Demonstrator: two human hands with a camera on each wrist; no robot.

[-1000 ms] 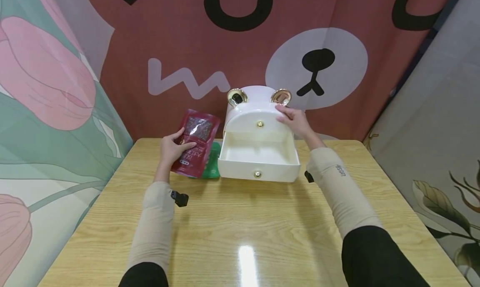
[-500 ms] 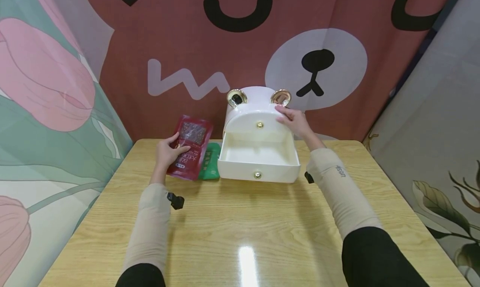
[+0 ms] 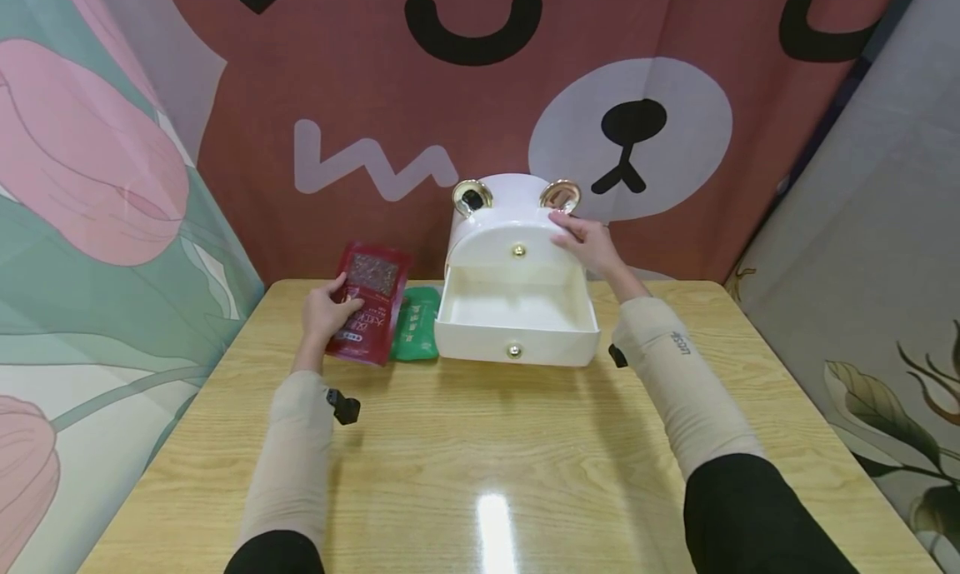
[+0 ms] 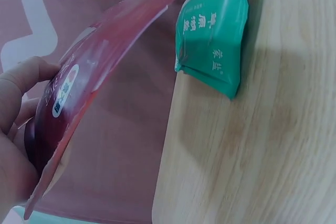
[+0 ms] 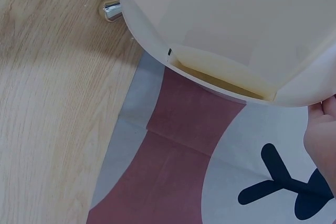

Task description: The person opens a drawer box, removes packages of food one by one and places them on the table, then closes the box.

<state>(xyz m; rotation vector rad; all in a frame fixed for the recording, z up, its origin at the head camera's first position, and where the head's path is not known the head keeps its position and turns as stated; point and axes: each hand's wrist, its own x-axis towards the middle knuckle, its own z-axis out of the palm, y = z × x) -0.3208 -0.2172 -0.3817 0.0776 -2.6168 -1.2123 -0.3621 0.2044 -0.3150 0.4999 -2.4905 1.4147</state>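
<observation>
My left hand (image 3: 322, 317) grips a dark red pouch (image 3: 372, 311) by its left side, thumb across its printed front. In the left wrist view the pouch (image 4: 105, 51) bends, its edge turned to the camera. Just right of it a green packet (image 3: 417, 324) lies on the table against a white drawer box (image 3: 498, 234) with gold ears. The box's lower drawer (image 3: 480, 341) is pulled out, with nothing in it; its upper drawer is closed. My right hand (image 3: 594, 245) rests on the box's upper right edge below the gold ear, fingers partly hidden in the right wrist view.
The wooden table (image 3: 420, 457) ends at the back against a red-brown curtain (image 3: 360, 74) with a bear print. Floral curtains (image 3: 112, 224) hang on both sides. A small gold knob (image 3: 513, 351) sticks out from the lower drawer's front.
My left hand has moved left and slightly down with the red pouch, away from the box, uncovering more of the green packet. The right hand and the box stay in place.
</observation>
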